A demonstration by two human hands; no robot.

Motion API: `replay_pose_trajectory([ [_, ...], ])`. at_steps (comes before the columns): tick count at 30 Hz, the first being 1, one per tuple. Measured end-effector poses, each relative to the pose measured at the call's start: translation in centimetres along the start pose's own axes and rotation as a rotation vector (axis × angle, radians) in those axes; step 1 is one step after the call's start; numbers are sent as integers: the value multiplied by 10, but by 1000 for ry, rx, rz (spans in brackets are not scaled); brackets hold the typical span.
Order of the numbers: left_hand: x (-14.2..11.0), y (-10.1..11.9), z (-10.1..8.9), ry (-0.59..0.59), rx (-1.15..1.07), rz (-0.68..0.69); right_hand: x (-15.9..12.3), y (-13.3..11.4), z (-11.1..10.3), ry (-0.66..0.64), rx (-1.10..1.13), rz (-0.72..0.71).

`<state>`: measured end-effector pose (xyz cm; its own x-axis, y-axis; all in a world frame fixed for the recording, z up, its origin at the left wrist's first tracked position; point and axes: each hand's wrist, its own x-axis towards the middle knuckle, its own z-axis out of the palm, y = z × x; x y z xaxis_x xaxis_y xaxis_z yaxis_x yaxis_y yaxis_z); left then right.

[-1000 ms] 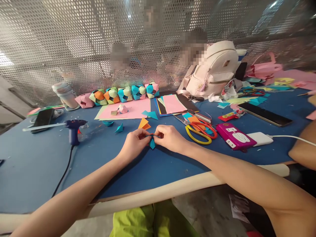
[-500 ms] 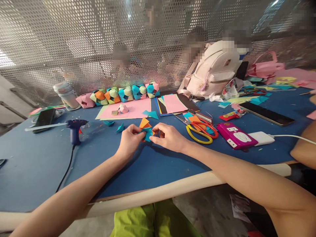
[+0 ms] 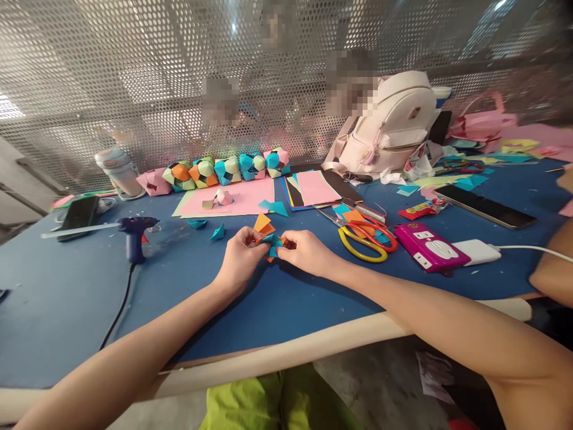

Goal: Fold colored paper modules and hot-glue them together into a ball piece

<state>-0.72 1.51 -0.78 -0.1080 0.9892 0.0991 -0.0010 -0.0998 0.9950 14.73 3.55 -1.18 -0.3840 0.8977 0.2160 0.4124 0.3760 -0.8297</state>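
Between my two hands, just above the blue table (image 3: 179, 310), is a folded paper piece (image 3: 271, 243) in blue and orange. My left hand (image 3: 242, 254) pinches its left side with thumb and fingers. On the right side, my right hand (image 3: 304, 249) grips it the same way, fingers curled. Orange folded paper (image 3: 264, 223) shows just beyond the fingertips; whether it is joined to the held piece I cannot tell. Small blue folded pieces (image 3: 217, 232) lie left of my left hand. Scissors (image 3: 364, 242) with yellow and orange handles rest right of my right hand.
A glue gun (image 3: 136, 239) stands at left, its cord running to the front edge. Several folded paper balls (image 3: 228, 170) line the back by a bottle (image 3: 120, 173). A white backpack (image 3: 385, 131), purple power strip (image 3: 430, 248) and phone (image 3: 486, 205) occupy the right; another person's arm (image 3: 553, 263) is beside them.
Both hands have moved slightly down and to the right with the paper piece, which has tilted. My right fingers have closed in on its right side.
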Motion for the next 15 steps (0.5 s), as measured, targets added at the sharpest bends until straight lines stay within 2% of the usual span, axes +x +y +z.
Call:
replay_pose_trajectory([
  [3, -2, 0, 0, -10, 12, -9, 0, 0, 1, 43, -5, -22],
  [6, -1, 0, -1, -14, -42, -80, -2, -2, 0, 39, 31, -44],
  [11, 6, 1, -6, 17, -169, -234, 0, -1, -7, 34, 282, 32],
  [15, 9, 1, -8, 14, -169, -249, 1, 1, -10, 54, 255, 39],
])
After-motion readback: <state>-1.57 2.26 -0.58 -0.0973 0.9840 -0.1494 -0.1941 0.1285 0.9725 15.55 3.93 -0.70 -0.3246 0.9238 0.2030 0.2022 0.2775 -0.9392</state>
